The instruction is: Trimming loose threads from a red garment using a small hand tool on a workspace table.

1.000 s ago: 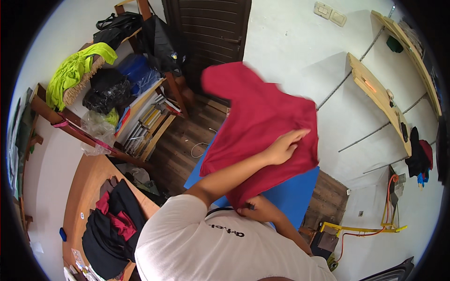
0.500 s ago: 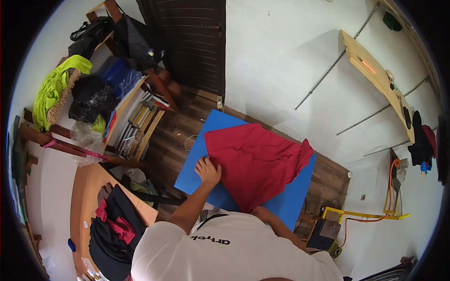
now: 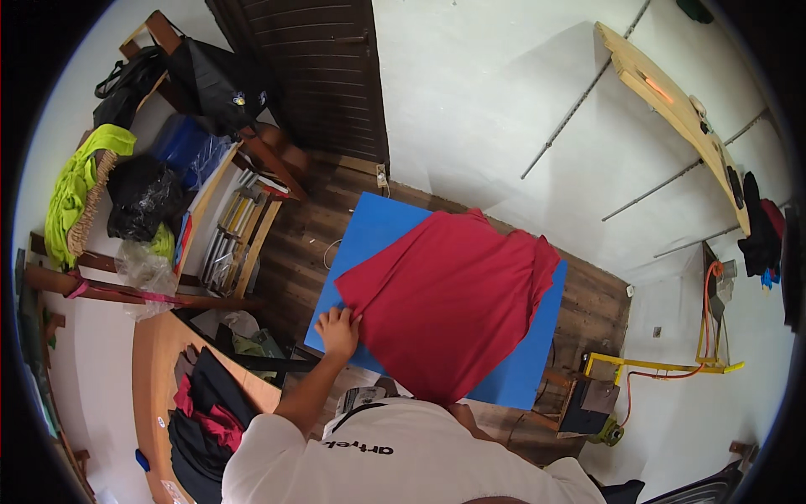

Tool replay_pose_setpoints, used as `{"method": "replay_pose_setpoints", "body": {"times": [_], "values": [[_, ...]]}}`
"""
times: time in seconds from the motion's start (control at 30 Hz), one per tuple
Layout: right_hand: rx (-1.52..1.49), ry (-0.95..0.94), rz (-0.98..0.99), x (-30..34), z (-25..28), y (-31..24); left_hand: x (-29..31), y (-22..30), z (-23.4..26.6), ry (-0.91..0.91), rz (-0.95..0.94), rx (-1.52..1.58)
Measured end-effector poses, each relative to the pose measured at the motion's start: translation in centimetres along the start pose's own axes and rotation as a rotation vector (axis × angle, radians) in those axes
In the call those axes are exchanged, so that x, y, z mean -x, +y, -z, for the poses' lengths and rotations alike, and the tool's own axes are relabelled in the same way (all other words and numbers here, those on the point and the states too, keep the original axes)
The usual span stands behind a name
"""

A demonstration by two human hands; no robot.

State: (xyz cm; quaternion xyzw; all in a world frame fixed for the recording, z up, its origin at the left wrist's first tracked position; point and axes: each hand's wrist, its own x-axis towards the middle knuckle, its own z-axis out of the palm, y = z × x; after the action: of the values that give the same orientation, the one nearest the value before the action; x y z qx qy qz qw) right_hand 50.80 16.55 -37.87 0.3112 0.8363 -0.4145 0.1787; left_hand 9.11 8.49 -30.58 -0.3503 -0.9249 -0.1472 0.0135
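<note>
A dark red piece of cloth, perhaps a garment, lies spread over a blue tabletop. Its right side is bunched into folds, and its near corner hangs over the table edge against my shirt. My left hand is at the cloth's left edge, with the thumb side closed on the fabric and the other fingers over the blue surface. Of my right hand only a bit shows beside the near corner; its fingers are hidden by the cloth and my body.
A wooden desk with a heap of black and red clothes stands at the left. Beyond it is a shelf with bags and a yellow-green cloth. A dark door is at the back; a yellow metal bracket juts out at the right.
The cloth's left edge and near corner have shifted toward me and leftward, and it lies wider and smoother. My left hand has moved left and nearer with the edge. The view has shifted slightly.
</note>
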Motion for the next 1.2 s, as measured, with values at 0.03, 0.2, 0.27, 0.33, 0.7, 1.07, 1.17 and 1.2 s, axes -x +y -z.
{"method": "replay_pose_setpoints", "body": {"times": [0.03,0.2,0.27,0.33,0.7,1.07,1.17,1.2], "values": [[-0.029,0.032,-0.080,0.2,-0.3,-0.2,1.4,-1.1,0.7,-0.007,0.002,-0.002],[0.096,0.033,-0.473,1.6,-0.2,-0.2,8.1,-5.9,4.0,-0.122,0.049,-0.021],[0.148,-0.144,-0.460,3.2,1.1,0.8,10.4,-6.8,5.1,-0.142,0.067,-0.024],[0.253,-0.256,-0.336,5.1,3.2,1.6,11.6,-7.0,6.1,-0.245,0.193,-0.001],[0.109,0.895,0.107,-7.8,23.9,-5.5,-1.1,-7.3,3.0,0.000,0.076,0.034],[0.174,0.770,-0.596,-9.1,29.5,6.0,3.5,-9.4,4.2,-0.110,0.385,-0.037],[0.263,0.892,-0.313,-9.0,27.6,4.4,4.6,-8.1,4.6,-0.135,0.426,-0.058],[0.250,0.860,-0.282,-9.1,26.9,3.6,4.9,-8.0,4.6,-0.119,0.431,-0.066]]}}
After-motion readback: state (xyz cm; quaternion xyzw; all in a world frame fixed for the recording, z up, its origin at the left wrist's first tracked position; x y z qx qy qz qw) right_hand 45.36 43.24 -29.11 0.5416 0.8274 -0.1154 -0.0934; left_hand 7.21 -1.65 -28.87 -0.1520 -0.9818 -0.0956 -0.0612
